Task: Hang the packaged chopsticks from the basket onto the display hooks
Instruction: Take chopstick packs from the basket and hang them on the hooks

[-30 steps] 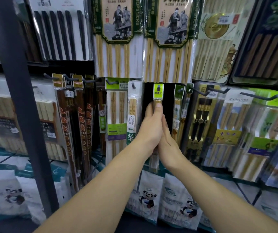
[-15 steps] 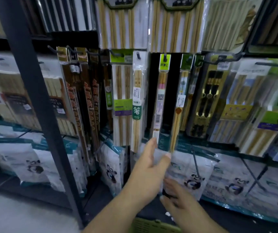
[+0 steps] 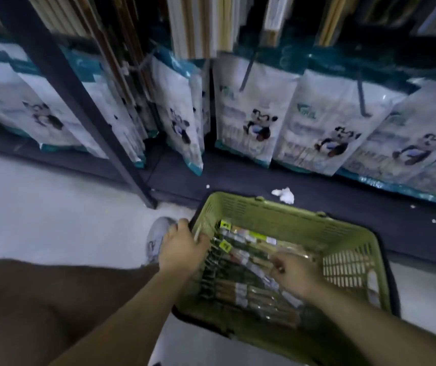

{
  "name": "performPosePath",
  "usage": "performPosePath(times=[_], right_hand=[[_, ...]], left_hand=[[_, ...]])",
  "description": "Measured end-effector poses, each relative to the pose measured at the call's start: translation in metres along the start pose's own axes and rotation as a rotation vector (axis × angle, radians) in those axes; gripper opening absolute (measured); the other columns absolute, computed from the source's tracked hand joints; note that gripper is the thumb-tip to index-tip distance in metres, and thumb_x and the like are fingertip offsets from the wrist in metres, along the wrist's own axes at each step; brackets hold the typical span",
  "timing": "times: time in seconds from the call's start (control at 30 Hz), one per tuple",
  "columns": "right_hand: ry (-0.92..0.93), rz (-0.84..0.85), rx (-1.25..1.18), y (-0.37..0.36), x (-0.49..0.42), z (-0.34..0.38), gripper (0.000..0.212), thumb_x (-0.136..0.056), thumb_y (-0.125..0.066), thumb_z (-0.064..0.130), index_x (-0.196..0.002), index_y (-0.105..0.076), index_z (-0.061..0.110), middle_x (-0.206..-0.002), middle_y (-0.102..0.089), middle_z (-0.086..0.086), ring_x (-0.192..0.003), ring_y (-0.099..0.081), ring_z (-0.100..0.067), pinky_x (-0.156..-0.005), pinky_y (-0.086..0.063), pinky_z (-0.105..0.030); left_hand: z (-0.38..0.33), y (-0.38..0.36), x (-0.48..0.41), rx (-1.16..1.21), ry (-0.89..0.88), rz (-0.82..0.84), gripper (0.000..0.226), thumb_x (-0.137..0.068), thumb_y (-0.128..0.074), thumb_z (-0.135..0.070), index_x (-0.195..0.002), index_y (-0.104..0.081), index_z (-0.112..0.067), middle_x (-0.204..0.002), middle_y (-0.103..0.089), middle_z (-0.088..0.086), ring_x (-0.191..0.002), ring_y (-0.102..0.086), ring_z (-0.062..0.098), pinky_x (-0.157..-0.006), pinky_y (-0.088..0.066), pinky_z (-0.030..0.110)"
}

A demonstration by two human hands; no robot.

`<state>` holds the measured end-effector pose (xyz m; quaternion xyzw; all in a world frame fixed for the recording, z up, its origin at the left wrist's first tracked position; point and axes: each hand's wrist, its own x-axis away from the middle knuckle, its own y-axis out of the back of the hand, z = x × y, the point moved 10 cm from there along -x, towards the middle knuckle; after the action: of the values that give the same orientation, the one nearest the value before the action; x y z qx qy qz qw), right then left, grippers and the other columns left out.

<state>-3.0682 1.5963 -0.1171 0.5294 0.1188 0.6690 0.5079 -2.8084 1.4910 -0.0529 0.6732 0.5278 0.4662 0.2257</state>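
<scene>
Both hands have dropped into the basket (image 3: pixel 251 207) at lower centre. The left hand (image 3: pixel 182 249) curls at its left rim, grip unclear. The right hand (image 3: pixel 290 270) pinches packaged chopsticks (image 3: pixel 253 294) lying inside, with panda bags (image 3: pixel 251 114) above.

L hand (image 3: pixel 181 249), R hand (image 3: pixel 293 273) over packs (image 3: pixel 248 293) in basket (image 3: pixel 264 205).
</scene>
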Motion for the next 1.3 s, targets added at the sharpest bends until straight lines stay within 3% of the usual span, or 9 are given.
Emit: performPosePath(times=[0.07, 0.2, 0.33, 0.5, 0.73, 0.83, 0.93, 1.07, 1.3], right_hand=[[-0.042, 0.016, 0.034, -0.014, -0.008, -0.009, 0.024, -0.096, -0.060, 0.035, -0.115, -0.067, 0.021, -0.109, -0.071, -0.004, -0.098, -0.065, -0.024, -0.071, -0.044, -0.027], [-0.056, -0.007, 0.082, -0.037, -0.023, -0.020, 0.037, -0.098, -0.060, 0.037, -0.130, -0.063, 0.018, -0.129, -0.066, -0.009, -0.115, -0.061, -0.029, -0.086, -0.049, -0.030], [-0.041, -0.035, 0.106, -0.049, -0.035, -0.025, 0.036, -0.098, -0.060, 0.042, -0.129, -0.064, 0.024, -0.120, -0.070, -0.007, -0.104, -0.065, -0.029, -0.077, -0.054, -0.034], [-0.044, -0.064, 0.179, -0.060, -0.052, -0.026, 0.029, -0.092, -0.070, 0.039, -0.117, -0.064, 0.025, -0.109, -0.070, -0.004, -0.098, -0.065, -0.026, -0.072, -0.054, -0.033], [-0.009, -0.124, 0.145, -0.051, -0.071, -0.032, 0.004, -0.095, -0.065, 0.025, -0.094, -0.063, 0.028, -0.094, -0.066, -0.004, -0.065, -0.050, -0.012, -0.050, -0.029, -0.024], [0.036, -0.259, 0.132, -0.025, -0.085, -0.027, 0.018, -0.095, -0.062, 0.018, -0.112, -0.069, 0.015, -0.108, -0.061, -0.011, -0.093, -0.056, -0.029, -0.064, -0.036, -0.029], [0.014, -0.224, 0.188, -0.022, -0.103, -0.030, 0.023, -0.099, -0.057, 0.018, -0.118, -0.066, 0.009, -0.123, -0.058, -0.012, -0.115, -0.048, -0.033, -0.079, -0.040, -0.034], [-0.001, -0.140, 0.217, -0.035, -0.113, -0.033, 0.036, -0.098, -0.060, 0.029, -0.127, -0.057, 0.009, -0.130, -0.055, -0.013, -0.122, -0.045, -0.032, -0.096, -0.043, -0.038], [0.005, -0.054, 0.250, -0.053, -0.109, -0.035, 0.060, -0.091, -0.072, 0.037, -0.142, -0.049, 0.016, -0.135, -0.051, -0.012, -0.123, -0.050, -0.036, -0.097, -0.043, -0.038]], left_hand=[[0.015, -0.016, 0.000, 0.075, -0.003, 0.047, 0.044, -0.101, -0.056, -0.042, -0.133, -0.047, -0.012, -0.125, -0.062, 0.020, -0.117, -0.059, 0.043, -0.092, -0.048, 0.049], [0.028, -0.022, 0.001, 0.164, -0.011, 0.014, 0.030, -0.103, -0.052, -0.044, -0.122, -0.048, -0.022, -0.098, -0.065, 0.004, -0.096, -0.066, 0.037, -0.074, -0.044, 0.039], [0.026, -0.021, -0.002, 0.211, -0.012, -0.014, 0.023, -0.102, -0.054, -0.041, -0.111, -0.050, -0.019, -0.098, -0.069, 0.007, -0.090, -0.066, 0.034, -0.078, -0.053, 0.043], [0.026, -0.022, -0.003, 0.200, -0.011, -0.010, 0.023, -0.103, -0.053, -0.042, -0.106, -0.048, -0.020, -0.087, -0.066, 0.000, -0.078, -0.066, 0.025, -0.067, -0.050, 0.038], [0.026, -0.024, -0.007, 0.166, -0.007, -0.014, 0.026, -0.103, -0.052, -0.045, -0.106, -0.047, -0.019, -0.083, -0.065, 0.001, -0.074, -0.065, 0.026, -0.063, -0.048, 0.037], [0.027, -0.024, -0.008, 0.161, -0.008, -0.018, 0.029, -0.102, -0.052, -0.047, -0.104, -0.046, -0.019, -0.082, -0.065, 0.002, -0.074, -0.065, 0.027, -0.064, -0.052, 0.039], [0.028, -0.025, -0.009, 0.151, -0.015, -0.025, 0.029, -0.103, -0.053, -0.048, -0.106, -0.047, -0.020, -0.084, -0.065, 0.001, -0.075, -0.065, 0.024, -0.064, -0.052, 0.039], [0.028, -0.024, -0.010, 0.134, -0.021, -0.037, 0.030, -0.103, -0.052, -0.050, -0.105, -0.046, -0.021, -0.084, -0.065, -0.001, -0.074, -0.066, 0.020, -0.062, -0.052, 0.038], [0.027, -0.023, -0.011, 0.133, -0.033, -0.048, 0.029, -0.103, -0.053, -0.049, -0.105, -0.046, -0.020, -0.084, -0.065, -0.001, -0.071, -0.066, 0.019, -0.066, -0.060, 0.046]])
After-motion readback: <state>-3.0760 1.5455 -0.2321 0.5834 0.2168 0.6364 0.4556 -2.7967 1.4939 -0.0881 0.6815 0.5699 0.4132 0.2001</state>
